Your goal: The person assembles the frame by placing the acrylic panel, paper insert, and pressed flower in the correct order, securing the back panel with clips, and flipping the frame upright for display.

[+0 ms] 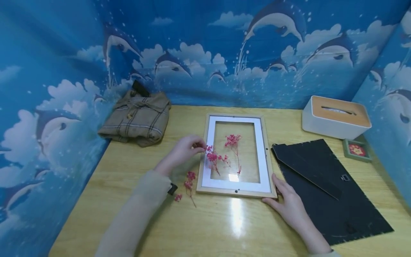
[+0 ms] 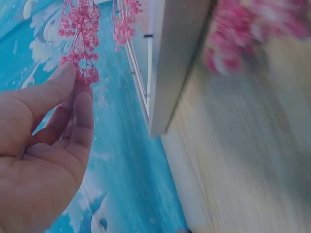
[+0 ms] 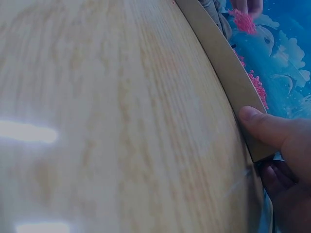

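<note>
A light wooden picture frame [image 1: 218,192] with a white mat [image 1: 264,171] lies flat on the table. My left hand [image 1: 184,151] pinches a pink dried flower sprig [image 1: 212,156] by its blossoms, over the frame's left side, stem toward me. The left wrist view shows the thumb and fingertips on the blossoms [image 2: 80,26]. A second pink sprig [image 1: 232,140] lies within the mat's opening. With thumb and fingers around the near right corner, my right hand [image 1: 289,205] holds the frame; in the right wrist view its thumb [image 3: 262,126] presses the frame's outer side.
Left of the frame lie another pink sprig [image 1: 188,184] and a loose blossom [image 1: 178,197]. A black backing board [image 1: 324,200] with a stand leg rests at right. Behind it are a tissue box [image 1: 337,121] and a small green frame [image 1: 356,150]. Folded plaid cloth [image 1: 138,121] sits back left.
</note>
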`<state>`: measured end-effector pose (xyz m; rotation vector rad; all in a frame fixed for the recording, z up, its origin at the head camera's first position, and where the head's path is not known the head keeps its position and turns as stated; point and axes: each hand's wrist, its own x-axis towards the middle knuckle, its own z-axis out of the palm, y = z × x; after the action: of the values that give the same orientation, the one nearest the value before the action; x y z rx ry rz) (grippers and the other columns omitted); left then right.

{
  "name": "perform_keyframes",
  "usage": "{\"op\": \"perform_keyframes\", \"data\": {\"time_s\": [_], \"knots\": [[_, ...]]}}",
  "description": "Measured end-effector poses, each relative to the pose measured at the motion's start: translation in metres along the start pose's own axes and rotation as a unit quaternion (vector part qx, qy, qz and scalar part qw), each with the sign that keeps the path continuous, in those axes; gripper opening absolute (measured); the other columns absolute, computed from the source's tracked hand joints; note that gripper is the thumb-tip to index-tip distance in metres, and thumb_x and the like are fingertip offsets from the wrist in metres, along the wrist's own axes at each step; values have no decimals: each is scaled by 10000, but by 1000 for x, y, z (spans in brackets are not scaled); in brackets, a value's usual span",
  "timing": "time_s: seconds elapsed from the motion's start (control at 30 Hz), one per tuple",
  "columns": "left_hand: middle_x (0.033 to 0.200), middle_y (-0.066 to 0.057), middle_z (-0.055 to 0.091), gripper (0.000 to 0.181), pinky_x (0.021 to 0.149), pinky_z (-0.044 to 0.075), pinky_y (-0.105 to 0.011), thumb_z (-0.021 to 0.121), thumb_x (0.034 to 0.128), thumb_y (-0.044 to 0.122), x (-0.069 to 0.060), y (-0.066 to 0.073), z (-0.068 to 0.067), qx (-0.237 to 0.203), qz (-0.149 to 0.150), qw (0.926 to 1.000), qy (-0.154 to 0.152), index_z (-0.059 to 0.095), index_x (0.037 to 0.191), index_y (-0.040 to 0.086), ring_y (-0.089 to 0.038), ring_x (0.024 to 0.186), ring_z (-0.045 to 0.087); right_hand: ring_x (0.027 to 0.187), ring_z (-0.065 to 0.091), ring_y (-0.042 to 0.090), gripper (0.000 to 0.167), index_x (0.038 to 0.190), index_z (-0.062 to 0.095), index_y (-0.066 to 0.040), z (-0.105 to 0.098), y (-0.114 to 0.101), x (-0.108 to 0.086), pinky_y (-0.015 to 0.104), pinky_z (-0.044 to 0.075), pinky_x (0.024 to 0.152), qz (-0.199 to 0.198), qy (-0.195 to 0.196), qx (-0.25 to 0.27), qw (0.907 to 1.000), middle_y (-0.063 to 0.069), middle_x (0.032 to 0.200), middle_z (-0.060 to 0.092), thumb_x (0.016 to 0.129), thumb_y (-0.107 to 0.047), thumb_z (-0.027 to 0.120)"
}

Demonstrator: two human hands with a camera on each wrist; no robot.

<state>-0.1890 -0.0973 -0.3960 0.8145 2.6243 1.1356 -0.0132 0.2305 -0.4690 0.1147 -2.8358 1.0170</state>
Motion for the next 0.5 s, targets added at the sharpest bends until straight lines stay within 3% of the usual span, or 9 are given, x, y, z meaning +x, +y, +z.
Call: {"op": "perform_keyframes", "data": {"time_s": [0.1,0.23,0.5], "knots": [[916,7,605,68,804,498,-264,667,874,45,15,8,7,-93,-14,9998,-166,667,908,104,-130,876,569,1204,428,469,874,1434,372,14,0,-1,-1,613,407,921,10,-14,-6,10000,277,1354,449,729,-218,832],[921,1,602,69,785,498,-226,671,874,45,36,20,15,180,233,9990,-346,676,927,89,-125,869,574,1188,448,456,881,1439,365,13,0,0,-1,596,425,907,63,-25,-67,10000,276,1360,445,722,-190,834],[914,-10,600,72,768,483,-170,678,863,51,66,39,34,299,500,9959,-690,680,933,68,-119,861,571,1177,457,449,880,1438,364,16,0,-1,-1,581,440,896,42,-62,-57,10000,275,1357,446,721,-183,833]]}}
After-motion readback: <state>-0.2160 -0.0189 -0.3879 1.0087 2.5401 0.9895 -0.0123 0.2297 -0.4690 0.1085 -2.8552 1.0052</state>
